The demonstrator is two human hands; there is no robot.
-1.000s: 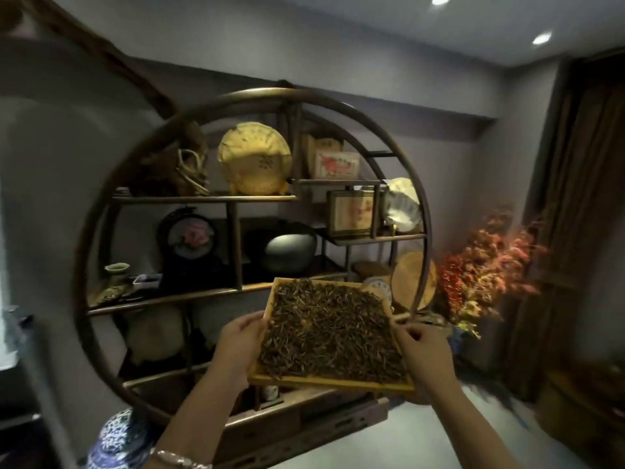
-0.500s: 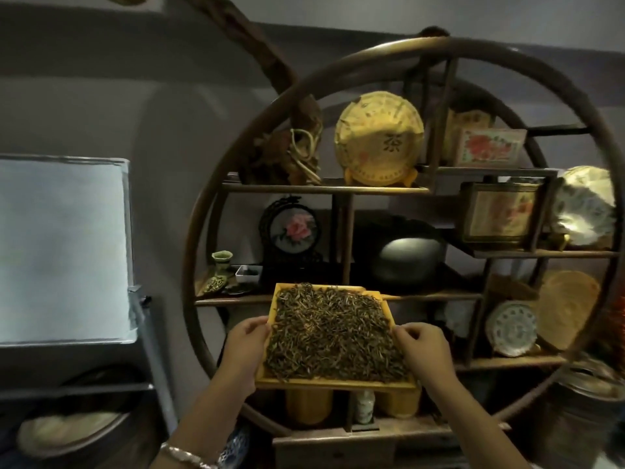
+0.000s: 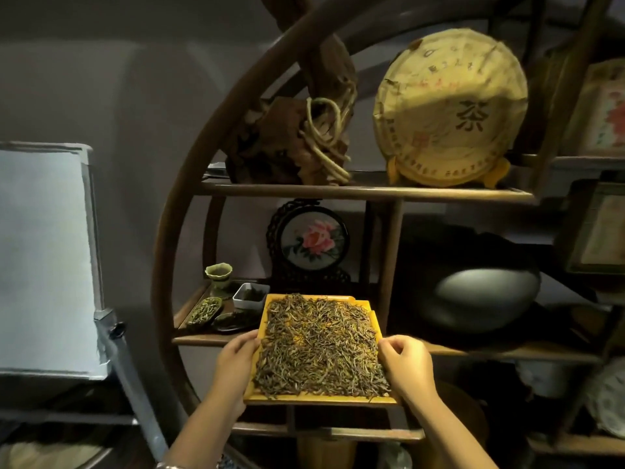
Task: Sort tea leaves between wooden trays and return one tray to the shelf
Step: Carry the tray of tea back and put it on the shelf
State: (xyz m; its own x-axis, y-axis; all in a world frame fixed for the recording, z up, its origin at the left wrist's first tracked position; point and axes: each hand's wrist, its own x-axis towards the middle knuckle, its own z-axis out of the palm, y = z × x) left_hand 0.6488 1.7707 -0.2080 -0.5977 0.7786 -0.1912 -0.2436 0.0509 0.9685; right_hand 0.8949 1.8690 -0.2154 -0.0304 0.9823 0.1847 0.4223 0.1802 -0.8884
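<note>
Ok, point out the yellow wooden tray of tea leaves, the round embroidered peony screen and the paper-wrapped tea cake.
yellow wooden tray of tea leaves (image 3: pixel 321 399), head view, bare near rim.
round embroidered peony screen (image 3: pixel 314 239), head view, pink flower.
paper-wrapped tea cake (image 3: pixel 449 106), head view, wrapper centre.

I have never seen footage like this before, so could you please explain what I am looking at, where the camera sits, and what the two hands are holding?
There is no machine here: a person wears one wide-angle camera on the head, looking forward and down, so you see their own arms reaching into the picture. The left hand and the right hand each grip one side of a yellow wooden tray, which is covered with dark loose tea leaves. The tray's far end is at the middle board of a round wooden display shelf; whether it rests on it I cannot tell. On that board, left of the tray, stand a small green cup, a little square container and a dish of greenish leaves. Behind it is a round framed rose picture, and above, a paper-wrapped tea cake.
</note>
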